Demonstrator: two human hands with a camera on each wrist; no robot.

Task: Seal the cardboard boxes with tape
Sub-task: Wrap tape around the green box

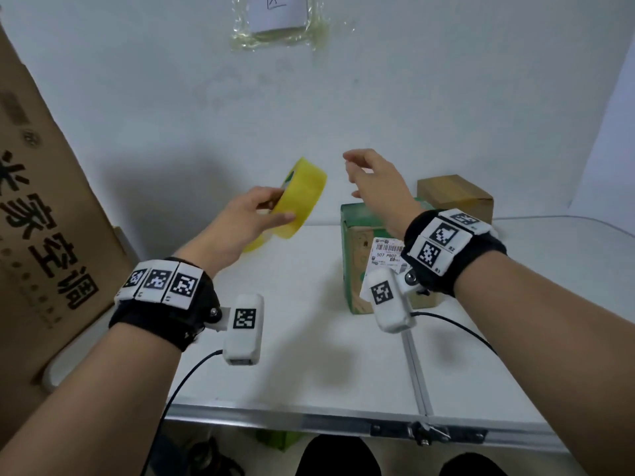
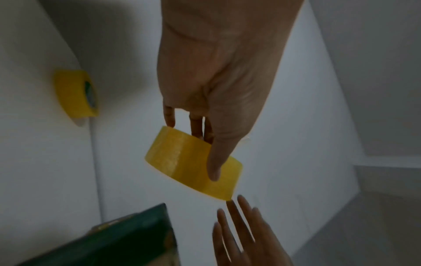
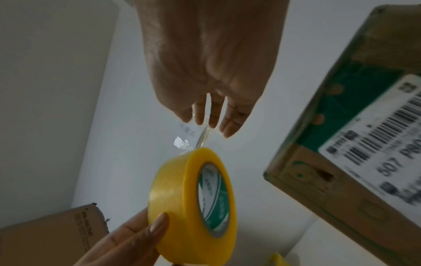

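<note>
My left hand (image 1: 264, 207) holds a yellow tape roll (image 1: 302, 197) in the air above the white table (image 1: 309, 338), fingers on one side and thumb across its outer band (image 2: 214, 162). The roll's green-printed core (image 3: 214, 201) faces the right hand. My right hand (image 1: 364, 173) hovers just right of the roll with fingers straight and holds nothing; its fingertips (image 3: 212, 122) stop short of the roll (image 3: 182, 198). A green cardboard box (image 1: 360, 266) with a barcode label stands on the table under my right wrist. A brown box (image 1: 453, 197) stands behind it.
A second yellow tape roll (image 2: 75, 93) lies on the table below my left hand. A large printed carton (image 1: 51, 218) leans at the left. A paper under clear tape (image 1: 278, 22) hangs on the wall. Cables trail from both wrists over the table's metal front edge (image 1: 309, 420).
</note>
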